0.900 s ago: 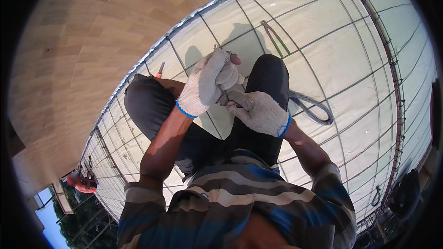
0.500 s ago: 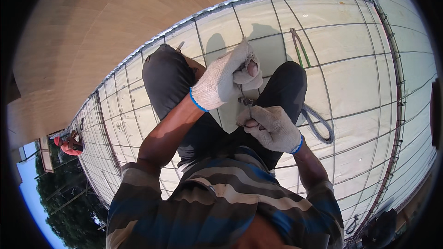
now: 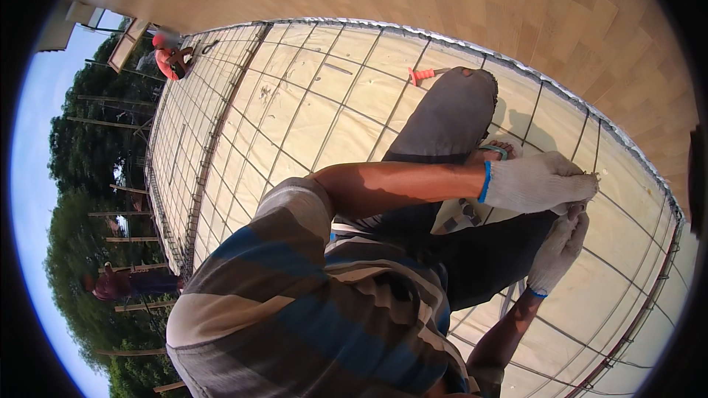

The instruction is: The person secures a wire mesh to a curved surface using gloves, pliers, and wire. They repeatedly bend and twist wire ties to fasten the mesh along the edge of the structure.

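Note:
My left hand [image 3: 542, 180], in a white knit work glove with a blue cuff, reaches across above my legs, its fingers closed in a pinch. Just below it, my right hand [image 3: 559, 252], in a matching glove, is also closed. The fingertips of both meet beside my bent right knee, above a grid of thin steel reinforcing bars [image 3: 618, 206]. Whatever is between the fingers is hidden or too small to make out. Part of a grey wire bundle [image 3: 509, 296] shows beside my right leg.
A tool with an orange-red grip [image 3: 422, 75] lies by my left knee. Pale sheeting [image 3: 295, 133] lies under the bars. A wood-coloured panel wall [image 3: 516, 0] runs along the far side. A person in a red helmet [image 3: 168, 59] crouches at far left; another [image 3: 125, 284] is near the left edge.
The view has swung left. My hands, apart a moment ago with thin metal between them, now meet beside my right knee. The green-handled pincers are no longer visible.

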Demonstrator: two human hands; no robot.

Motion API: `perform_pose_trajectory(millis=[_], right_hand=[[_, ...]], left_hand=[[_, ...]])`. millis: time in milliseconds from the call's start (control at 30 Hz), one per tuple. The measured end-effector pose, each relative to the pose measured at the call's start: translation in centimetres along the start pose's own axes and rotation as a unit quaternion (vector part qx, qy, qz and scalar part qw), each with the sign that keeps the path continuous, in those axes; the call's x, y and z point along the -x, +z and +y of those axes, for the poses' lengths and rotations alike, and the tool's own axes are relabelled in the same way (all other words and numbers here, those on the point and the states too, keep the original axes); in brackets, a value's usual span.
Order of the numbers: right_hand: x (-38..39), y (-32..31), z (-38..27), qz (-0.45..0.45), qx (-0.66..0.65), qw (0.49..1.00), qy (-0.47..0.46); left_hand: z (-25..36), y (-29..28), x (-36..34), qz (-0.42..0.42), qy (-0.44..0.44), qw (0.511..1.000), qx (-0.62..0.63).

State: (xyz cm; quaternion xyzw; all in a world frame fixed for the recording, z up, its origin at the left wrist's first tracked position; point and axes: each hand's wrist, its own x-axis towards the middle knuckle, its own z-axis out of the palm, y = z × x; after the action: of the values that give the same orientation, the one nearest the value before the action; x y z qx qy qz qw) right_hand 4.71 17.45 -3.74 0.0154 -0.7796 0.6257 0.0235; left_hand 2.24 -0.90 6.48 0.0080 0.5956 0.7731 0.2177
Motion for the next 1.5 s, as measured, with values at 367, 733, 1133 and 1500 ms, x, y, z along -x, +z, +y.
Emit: perform_pose_trajectory(millis=[367, 733, 1133, 1500], right_hand=[[-2.1, 0.3, -2.1, -0.025, 0.084, 0.995, -0.05], [-1.8, 1.6, -2.8, -0.045, -0.018, 0.996, 0.071], [-6.0, -2.8, -4.6, 0.044, -0.051, 0.994, -0.09], [-4.6, -8.0, -7.5, -0.232, -0.091, 0.943, -0.222]], left_hand=[[2.1, -0.3, -1.1, 0.019, 0.083, 0.995, -0.059], [2.6, -0.6, -0.7, 0.037, 0.11, 0.982, -0.146], [5.5, -3.0, -4.4, 0.107, -0.007, 0.982, -0.156], [4.9, -2.1, -9.9, 0.001, -0.098, 0.994, 0.04]])
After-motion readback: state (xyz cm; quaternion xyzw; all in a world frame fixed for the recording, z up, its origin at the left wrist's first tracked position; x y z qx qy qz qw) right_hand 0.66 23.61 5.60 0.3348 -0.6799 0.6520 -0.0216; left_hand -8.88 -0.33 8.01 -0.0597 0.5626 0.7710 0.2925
